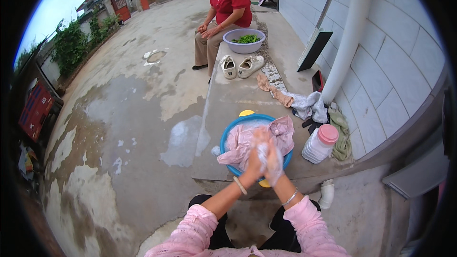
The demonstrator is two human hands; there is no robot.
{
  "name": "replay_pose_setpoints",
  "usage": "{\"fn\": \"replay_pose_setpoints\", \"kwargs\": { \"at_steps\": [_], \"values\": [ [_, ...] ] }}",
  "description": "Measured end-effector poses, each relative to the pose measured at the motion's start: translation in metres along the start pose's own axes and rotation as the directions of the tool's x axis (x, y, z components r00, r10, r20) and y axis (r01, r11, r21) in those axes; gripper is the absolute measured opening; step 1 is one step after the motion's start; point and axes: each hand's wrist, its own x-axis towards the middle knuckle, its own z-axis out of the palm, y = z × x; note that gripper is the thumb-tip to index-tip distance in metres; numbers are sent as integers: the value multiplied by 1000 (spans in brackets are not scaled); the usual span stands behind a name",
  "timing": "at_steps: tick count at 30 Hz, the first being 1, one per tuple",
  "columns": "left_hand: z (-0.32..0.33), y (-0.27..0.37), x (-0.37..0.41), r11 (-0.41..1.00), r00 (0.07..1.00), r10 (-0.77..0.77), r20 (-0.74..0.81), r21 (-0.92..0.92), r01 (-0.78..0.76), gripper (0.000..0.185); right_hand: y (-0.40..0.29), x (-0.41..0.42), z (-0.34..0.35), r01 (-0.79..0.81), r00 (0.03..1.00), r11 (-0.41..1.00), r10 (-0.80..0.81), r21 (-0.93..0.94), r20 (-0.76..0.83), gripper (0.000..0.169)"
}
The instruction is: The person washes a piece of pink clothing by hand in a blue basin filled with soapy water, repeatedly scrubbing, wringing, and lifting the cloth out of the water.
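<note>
A blue plastic basin (224, 139) with yellow handles stands on a concrete ledge, holding soapy water. Pink cloth (235, 142), apparently a garment, is heaped in it, and one part hangs over the near left rim. My left hand (256, 157) and my right hand (274, 160) are pressed close together over the basin, covered in white suds. Both are blurred, and they hide part of the pink cloth. Some of the cloth lies against the fingers, but whether either hand grips it cannot be made out.
Right of the basin stand a clear plastic jar (317, 146) with a pink lid and a pile of clothes (310, 105) by the tiled wall. Beyond are white shoes (246, 67), a lavender basin (244, 47) of green peppers and a seated person in red. A white drainpipe (348, 35) runs down the wall.
</note>
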Motion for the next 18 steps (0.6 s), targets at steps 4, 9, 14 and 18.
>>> {"fn": "replay_pose_setpoints", "kwargs": {
  "at_steps": [4,9,14,18],
  "values": [
    [11,14,-3,882,921,316,226,288,-373,50,-5,8,-9,112,994,966,-113,231,-9,47],
    [-12,28,19,967,990,106,-88,240,-82,47,1,1,5,-83,996,992,84,97,-8,46],
    [10,3,1,924,918,298,260,163,-346,46,-7,-2,12,143,990,973,-139,183,-32,46],
    [12,-37,-3,991,996,-61,63,-111,68,40,-3,-3,9,-184,968,976,200,117,-152,43]
  ]
}}
